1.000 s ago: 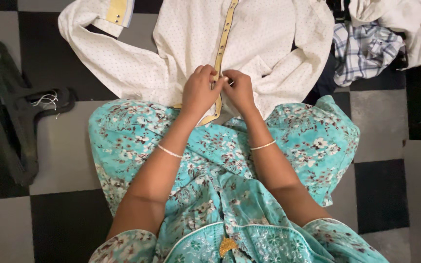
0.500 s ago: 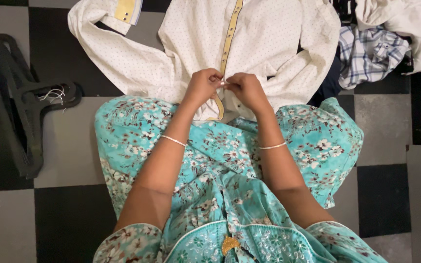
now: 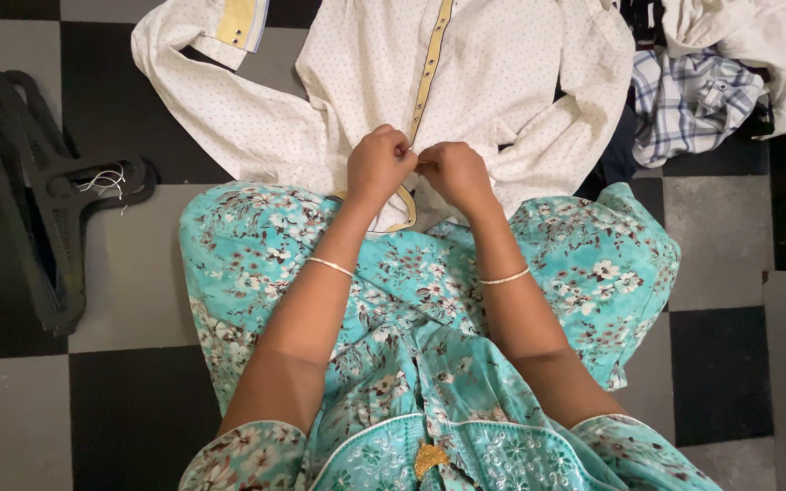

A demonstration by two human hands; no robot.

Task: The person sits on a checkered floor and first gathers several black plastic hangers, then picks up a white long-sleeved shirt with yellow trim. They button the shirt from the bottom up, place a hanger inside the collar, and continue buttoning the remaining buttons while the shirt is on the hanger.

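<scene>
Head camera looks straight down on a person sitting on a black and grey checkered floor, lap covered by a turquoise flowered dress. A white dotted shirt lies spread flat on the floor just beyond the knees, its lower edge reaching the lap and its sleeves thrown out to both sides. A yellow button strip runs down the middle of the shirt.

Both hands meet at the lower end of that strip. The left hand has its fingers curled together and pinched on the shirt front at the strip. The right hand sits just beside it, fingertips touching the left hand's, also pinched shut on the fabric edge. What exactly sits between the fingertips is too small to tell. Each wrist wears 1 thin bangle.

On the person's left, well apart from the shirt, black hangers lie on the floor with a bit of white thread on them. On the right, near the shirt's sleeve, sit a crumpled blue plaid shirt and a heap of white cloth.
</scene>
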